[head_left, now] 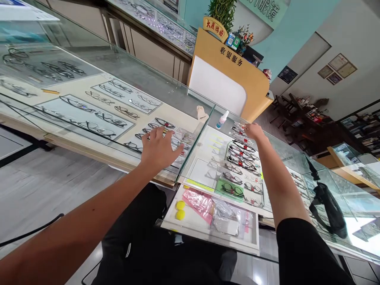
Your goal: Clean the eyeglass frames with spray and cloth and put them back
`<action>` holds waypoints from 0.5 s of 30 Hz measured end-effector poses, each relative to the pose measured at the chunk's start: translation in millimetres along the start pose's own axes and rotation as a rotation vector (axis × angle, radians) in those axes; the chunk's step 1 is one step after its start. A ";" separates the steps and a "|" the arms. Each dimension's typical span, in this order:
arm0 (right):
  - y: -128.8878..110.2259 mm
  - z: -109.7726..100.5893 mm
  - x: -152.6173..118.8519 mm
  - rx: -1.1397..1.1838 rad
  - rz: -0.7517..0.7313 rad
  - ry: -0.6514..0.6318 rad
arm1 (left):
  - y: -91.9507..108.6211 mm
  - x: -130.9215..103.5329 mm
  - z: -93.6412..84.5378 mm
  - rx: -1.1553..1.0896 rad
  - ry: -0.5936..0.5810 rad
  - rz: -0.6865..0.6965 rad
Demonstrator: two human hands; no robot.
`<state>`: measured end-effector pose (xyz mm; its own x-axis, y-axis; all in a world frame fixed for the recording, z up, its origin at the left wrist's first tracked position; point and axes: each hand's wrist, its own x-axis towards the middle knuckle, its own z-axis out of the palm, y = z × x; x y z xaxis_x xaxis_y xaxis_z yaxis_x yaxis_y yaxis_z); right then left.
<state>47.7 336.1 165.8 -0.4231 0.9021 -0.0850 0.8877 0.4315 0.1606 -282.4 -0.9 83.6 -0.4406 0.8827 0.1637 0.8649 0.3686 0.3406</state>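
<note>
My left hand [158, 148] is spread over the left part of the glass display case, above several dark eyeglasses [164, 122]. Nothing is in its fingers; whether it touches the glass I cannot tell. My right hand [253, 130] reaches to the far end of a row of glasses, its fingers pinched at the side of a thin-rimmed pair of eyeglasses [238, 125]. Nearer me, dark-framed glasses [242, 152] with red tags lie in rows. A white spray bottle [222, 119] stands left of my right hand. A green card [228, 188] lies under one pair.
A drawer [213, 243] stands pulled out before me, holding plastic bags [225, 217] and yellow discs [180, 209]. An upright glass divider [196, 144] separates the case's sections. A black bag [331, 209] rests at right. Beyond is a wooden cashier counter [255, 87].
</note>
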 end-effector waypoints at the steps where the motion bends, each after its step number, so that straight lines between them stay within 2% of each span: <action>1: -0.1 2.1 4.8 -0.008 0.008 -0.006 | 0.3 -0.1 -0.4 -0.001 -0.006 -0.001; 8: -0.9 8.6 16.6 0.005 0.055 -0.033 | 0.5 0.0 -1.0 -0.016 -0.009 0.002; 15: -3.9 2.5 -17.6 0.077 0.063 0.077 | -0.6 0.6 0.5 -0.019 0.000 0.011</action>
<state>52.1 318.5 164.3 -0.3761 0.9266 -0.0011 0.9230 0.3748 0.0873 -283.1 -0.5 83.1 -0.4311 0.8865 0.1679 0.8649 0.3531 0.3567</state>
